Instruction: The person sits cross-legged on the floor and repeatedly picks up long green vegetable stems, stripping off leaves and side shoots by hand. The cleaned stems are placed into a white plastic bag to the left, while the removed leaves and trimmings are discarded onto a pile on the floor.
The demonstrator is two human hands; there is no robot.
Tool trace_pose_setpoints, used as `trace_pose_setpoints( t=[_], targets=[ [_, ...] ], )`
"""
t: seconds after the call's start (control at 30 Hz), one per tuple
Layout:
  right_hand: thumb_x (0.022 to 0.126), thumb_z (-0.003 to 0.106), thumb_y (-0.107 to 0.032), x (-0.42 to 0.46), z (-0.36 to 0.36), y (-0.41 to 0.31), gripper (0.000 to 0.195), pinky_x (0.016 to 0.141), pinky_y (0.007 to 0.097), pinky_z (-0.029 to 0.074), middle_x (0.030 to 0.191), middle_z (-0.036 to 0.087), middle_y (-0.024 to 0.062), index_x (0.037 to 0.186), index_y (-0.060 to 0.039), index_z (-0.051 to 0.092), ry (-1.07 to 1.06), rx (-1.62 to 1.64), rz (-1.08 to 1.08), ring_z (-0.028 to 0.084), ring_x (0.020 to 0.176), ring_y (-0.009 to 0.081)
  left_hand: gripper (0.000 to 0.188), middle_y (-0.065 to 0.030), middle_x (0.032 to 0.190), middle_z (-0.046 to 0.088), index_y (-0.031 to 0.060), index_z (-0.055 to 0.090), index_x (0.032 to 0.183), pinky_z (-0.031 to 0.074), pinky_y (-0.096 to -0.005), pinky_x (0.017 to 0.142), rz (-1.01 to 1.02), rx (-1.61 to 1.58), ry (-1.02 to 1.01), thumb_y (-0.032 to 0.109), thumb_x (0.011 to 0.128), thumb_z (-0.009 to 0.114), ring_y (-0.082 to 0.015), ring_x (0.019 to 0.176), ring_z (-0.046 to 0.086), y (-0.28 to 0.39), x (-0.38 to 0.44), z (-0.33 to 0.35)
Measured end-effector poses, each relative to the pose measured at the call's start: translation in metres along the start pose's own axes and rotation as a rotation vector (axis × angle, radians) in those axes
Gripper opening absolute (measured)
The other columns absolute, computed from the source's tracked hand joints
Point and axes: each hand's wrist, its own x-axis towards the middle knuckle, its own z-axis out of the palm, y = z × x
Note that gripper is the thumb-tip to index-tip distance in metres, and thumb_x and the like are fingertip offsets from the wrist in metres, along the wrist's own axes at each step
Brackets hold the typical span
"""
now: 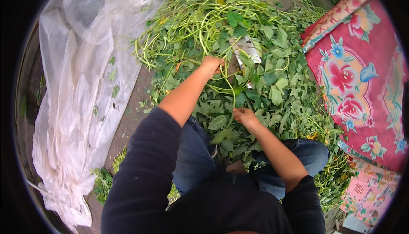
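My left hand is closed around green stems at the near edge of the tangled vines. Lower and to its right, my right hand pinches a long leafy vine stem between thumb and fingers. That stem runs up from the right hand towards the left, and its leafy lower end is blurred. Around both hands spreads a heap of lobed green leaves. Long pale-green stems lie tangled beyond the left hand. A flat silvery object shows through the leaves, partly covered.
Crumpled translucent plastic sheeting covers the ground at left, with a few loose leaves on it. Red floral fabric lies at right, above pink patterned cloth. Bare brown ground shows beside the sheeting. My jeans-clad knees flank the leaves.
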Motion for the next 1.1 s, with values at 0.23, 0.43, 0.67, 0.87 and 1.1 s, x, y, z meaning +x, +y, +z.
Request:
trace_pose_setpoints(
  t=[0.23, 0.43, 0.67, 0.87, 1.1],
  targets=[
    [0.077, 0.059, -0.018, -0.053, 0.008, -0.075, 0.052, 0.079, 0.0369, 0.04, 0.104, 0.049, 0.0188, 0.116, 0.0084, 0.037, 0.694, -0.573, -0.339, 0.049, 0.089, 0.0301, 0.018, -0.004, 0.084, 0.059, 0.0004, 0.054, 0.098, 0.045, -0.0288, 0.061, 0.382, -0.512, -0.324, 0.013, 0.085, 0.049, -0.0148, 0.069, 0.053, 0.095, -0.053, -0.011],
    [0.072, 0.06, -0.008, -0.115, 0.008, -0.138, 0.057, 0.088, 0.0403, 0.033, 0.115, 0.036, 0.0233, 0.12, 0.0047, 0.032, 0.727, -0.566, -0.731, 0.039, 0.102, 0.0363, 0.017, -0.0046, 0.079, 0.057, 0.0027, 0.051, 0.098, 0.045, -0.0342, 0.069, 0.372, -1.055, -0.253, 0.015, 0.087, 0.047, -0.0176, 0.074, 0.052, 0.126, -0.016, -0.053],
    [0.075, 0.06, -0.01, -0.11, 0.004, -0.144, 0.044, 0.068, 0.0337, 0.046, 0.109, 0.046, 0.0139, 0.115, -0.002, 0.043, 0.606, -0.351, -0.71, 0.055, 0.078, 0.0238, 0.014, -0.0071, 0.081, 0.062, -0.0006, 0.061, 0.091, 0.048, -0.0246, 0.053, 0.537, -0.542, 0.013, 0.007, 0.081, 0.054, -0.0142, 0.062, 0.057, 0.128, 0.034, -0.061],
    [0.072, 0.061, -0.006, -0.103, -0.065, -0.194, 0.058, 0.083, 0.0381, 0.039, 0.113, 0.041, 0.0198, 0.124, -0.0035, 0.035, 0.966, -0.666, -0.992, 0.043, 0.103, 0.0356, 0.017, -0.0096, 0.087, 0.061, -0.0026, 0.059, 0.092, 0.049, -0.0274, 0.069, 0.582, -0.426, -0.346, 0.008, 0.079, 0.058, -0.0156, 0.076, 0.058, 0.168, -0.063, -0.02],
    [0.076, 0.06, -0.013, -0.088, -0.116, -0.173, 0.025, 0.075, 0.0338, 0.042, 0.084, 0.057, 0.0119, 0.098, -0.0021, 0.056, 0.583, -0.715, -0.864, 0.054, 0.087, 0.0247, 0.019, -0.0081, 0.086, 0.06, -0.0015, 0.058, 0.094, 0.048, -0.029, 0.076, 0.736, -0.484, -0.449, 0.011, 0.08, 0.057, -0.0168, 0.078, 0.058, 0.19, -0.169, -0.04]
  ],
)
